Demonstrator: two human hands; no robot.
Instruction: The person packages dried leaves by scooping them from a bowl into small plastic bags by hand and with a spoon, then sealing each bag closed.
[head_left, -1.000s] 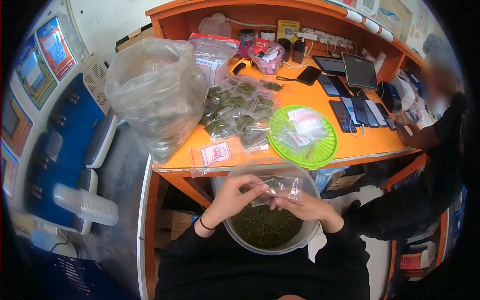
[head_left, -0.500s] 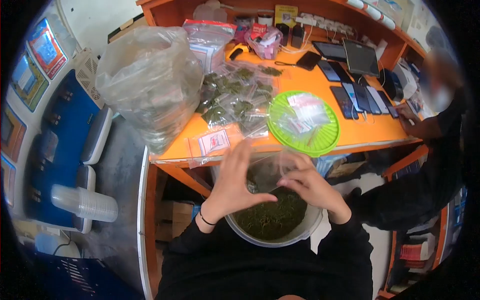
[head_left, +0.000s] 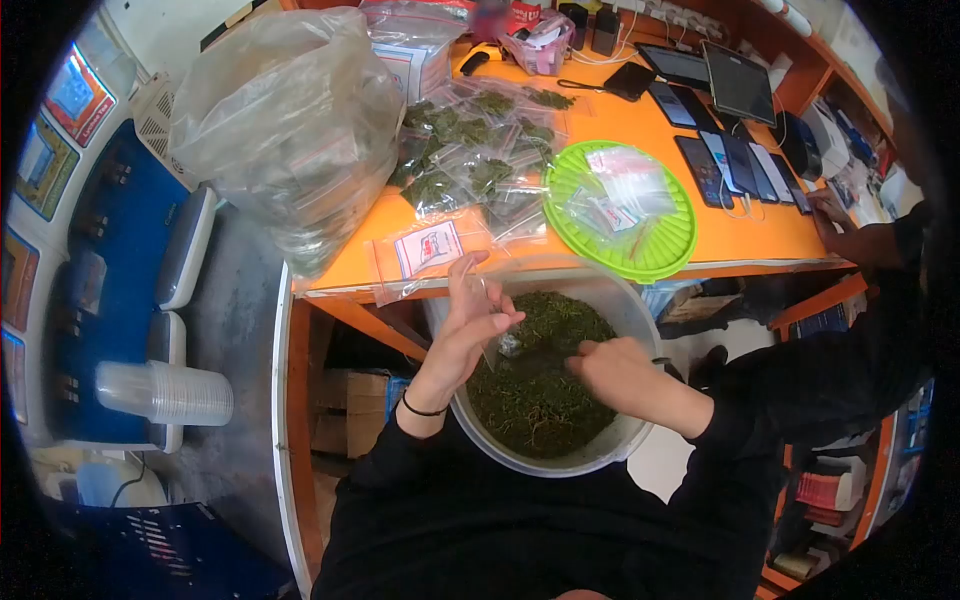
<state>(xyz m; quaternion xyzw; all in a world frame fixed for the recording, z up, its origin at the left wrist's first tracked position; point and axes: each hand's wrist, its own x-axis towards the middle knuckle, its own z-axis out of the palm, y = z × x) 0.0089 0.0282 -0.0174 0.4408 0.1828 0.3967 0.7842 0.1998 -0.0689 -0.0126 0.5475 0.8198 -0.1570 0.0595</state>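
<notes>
A clear round tub (head_left: pixel 640 310) holds dark green dried herb (head_left: pixel 545 400), below the desk edge. My left hand (head_left: pixel 455 340) is over the tub's left side, its fingers curled around a small clear bag (head_left: pixel 490 350) that is hard to make out. Down at the herb on the right is my right hand (head_left: pixel 640 385), fingers bent together and fingertips blurred; what they hold is hidden. Filled small bags of green herb (head_left: pixel 470 150) are piled on the orange desk. Beside them a green lid (head_left: pixel 680 240) carries clear zip bags (head_left: pixel 625 190). A bag with a printed label (head_left: pixel 428 248) lies at the desk's front edge.
A large translucent sack (head_left: pixel 290 140) stands on the desk's left. Several phones (head_left: pixel 740 165), a tablet (head_left: pixel 738 82) and a pink basket (head_left: pixel 540 45) are further back. Stacked plastic cups (head_left: pixel 165 393) stand at left. Another person's hand (head_left: pixel 830 215) rests at the desk's right.
My right hand has left the small bag and gone down into the herb. My left hand has moved slightly left with the bag. The view has shifted, so the desk sits higher.
</notes>
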